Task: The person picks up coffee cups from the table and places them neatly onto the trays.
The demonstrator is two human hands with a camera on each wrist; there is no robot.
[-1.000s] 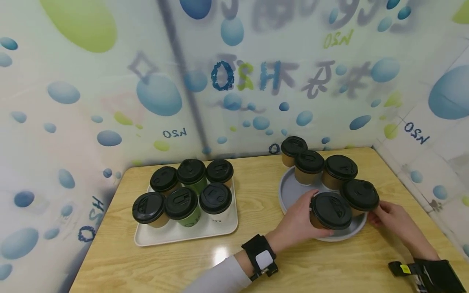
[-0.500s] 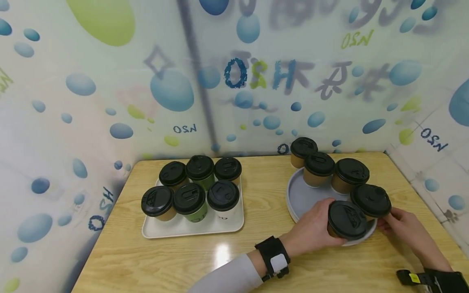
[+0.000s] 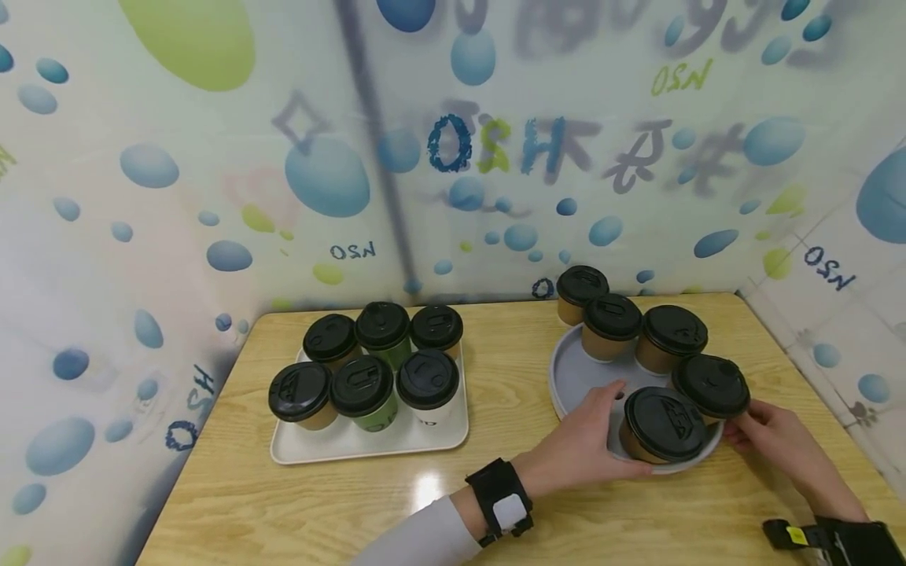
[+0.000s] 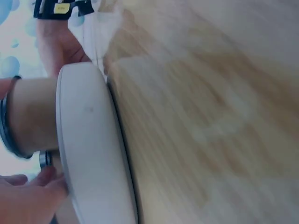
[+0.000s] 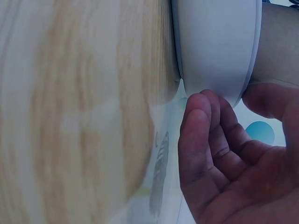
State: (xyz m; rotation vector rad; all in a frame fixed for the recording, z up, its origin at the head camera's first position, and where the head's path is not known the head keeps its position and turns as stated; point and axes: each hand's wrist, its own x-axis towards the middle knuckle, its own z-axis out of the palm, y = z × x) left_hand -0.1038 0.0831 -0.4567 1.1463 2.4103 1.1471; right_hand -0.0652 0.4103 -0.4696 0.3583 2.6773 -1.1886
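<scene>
Head view: a wooden table (image 3: 495, 503) sat in a corner of walls printed with blue and green bubbles. On its left side, a white rectangular tray (image 3: 368, 444) held six lidded paper cups (image 3: 368, 377) in two rows of three. On the right side, a round grey tray (image 3: 576, 373) carried brown paper cups with black lids, with one more such cup (image 3: 579, 292) standing at the tray's far edge; whether it stood on the tray could not be told. The left hand (image 3: 580, 448) curled around the near cup (image 3: 658, 428), which stood on the near part of the round tray, thumb on the cup's far-left side, the other fingers hidden behind it. The right hand (image 3: 767, 432) lay at the tray's right edge, just beside another cup (image 3: 711, 385), fingertips at the rim.

Left wrist view: the picture was turned sideways and blurred. The round tray's pale rim (image 4: 86, 140) ran up the frame against the wood grain, the brown cup (image 4: 32, 116) standing on it. Fingertips (image 4: 35, 196) pressed the tray's edge at the lower left; their spread could not be told.

Right wrist view: the right hand's fingers (image 5: 205, 135) were pressed together and gently curled, their tips touching the tray's underside rim (image 5: 215, 51), with the thumb (image 5: 271, 100) apart over the rim's upper side.
</scene>
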